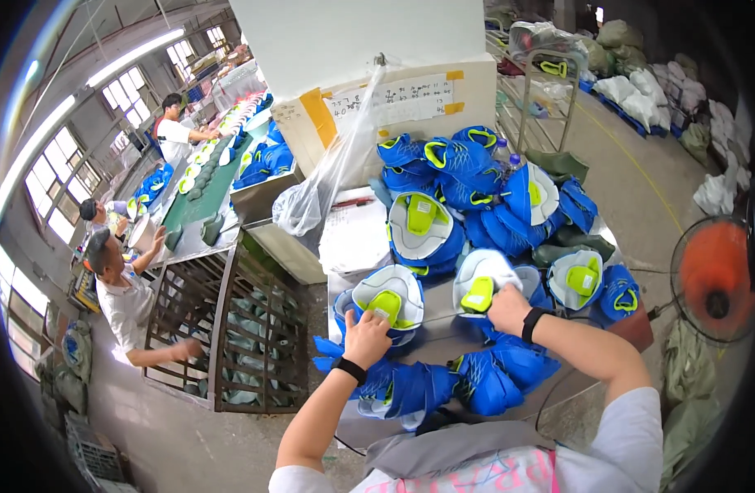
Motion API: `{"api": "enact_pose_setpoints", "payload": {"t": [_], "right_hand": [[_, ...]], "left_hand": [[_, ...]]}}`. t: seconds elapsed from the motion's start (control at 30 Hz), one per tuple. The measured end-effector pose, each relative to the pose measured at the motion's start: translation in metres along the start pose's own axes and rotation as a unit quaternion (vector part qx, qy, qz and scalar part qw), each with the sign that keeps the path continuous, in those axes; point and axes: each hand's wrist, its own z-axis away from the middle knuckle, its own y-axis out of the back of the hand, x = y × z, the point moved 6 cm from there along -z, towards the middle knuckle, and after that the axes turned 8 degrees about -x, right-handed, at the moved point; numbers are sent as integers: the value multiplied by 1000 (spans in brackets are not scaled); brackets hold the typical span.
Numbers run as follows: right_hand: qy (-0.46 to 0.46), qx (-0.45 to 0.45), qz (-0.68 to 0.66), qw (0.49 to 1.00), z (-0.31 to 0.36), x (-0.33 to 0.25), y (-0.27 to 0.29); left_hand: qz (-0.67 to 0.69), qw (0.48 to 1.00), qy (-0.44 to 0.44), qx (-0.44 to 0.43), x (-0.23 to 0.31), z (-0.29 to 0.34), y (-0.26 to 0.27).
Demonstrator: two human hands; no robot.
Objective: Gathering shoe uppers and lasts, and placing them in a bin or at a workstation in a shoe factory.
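**Both hands on blue shoe uppers at the crowded table**

Head view: Your left hand [368,335] was closed around the near edge of a blue shoe upper [387,297] that lay open side up, showing its white lining and a lime-green tongue. Your fingers curled over its rim, so the hand was grasping that upper. It sat at the front left of the grey table [433,327], just beside a second upper.

Your right hand [506,307] gripped that second upper [483,279], also white inside with a lime-green tongue; the fingers pinched its right-hand edge. Each wrist carried a black band.

Between your forearms, at the table's near edge, lay a loose heap of flat blue pieces [476,380]. Behind the two held uppers rose a pile of more blue uppers [468,177], some turned white side up, reaching back to a cardboard box [394,111] with paper sheets taped on with yellow tape. A clear plastic bag [312,201] hung down the box's left side.

To your left stood a metal cage rack [238,337], and beyond it a long green work line [209,185] where other people were working. An orange fan [714,279] stood at your right.
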Motion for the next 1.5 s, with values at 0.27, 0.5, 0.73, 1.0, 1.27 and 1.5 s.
{"api": "enact_pose_setpoints", "payload": {"t": [0.27,0.5,0.73,1.0,1.27,1.5], "right_hand": [[46,95,-319,942,-36,-13,17],[7,84,-341,936,-36,2,9],[55,254,-405,877,-3,6,24],[189,-87,-469,859,-18,-88,60],[326,-87,-307,890,-66,-156,36],[313,-171,-316,879,-82,-175,6]], "left_hand": [[-20,993,-96,62,19,10,-10],[96,990,-108,5,39,32,18],[329,944,-12,16,6,134,29],[307,885,342,-68,-53,385,-71],[483,592,446,-466,85,581,-218],[389,521,760,-4,54,752,-145]]}}
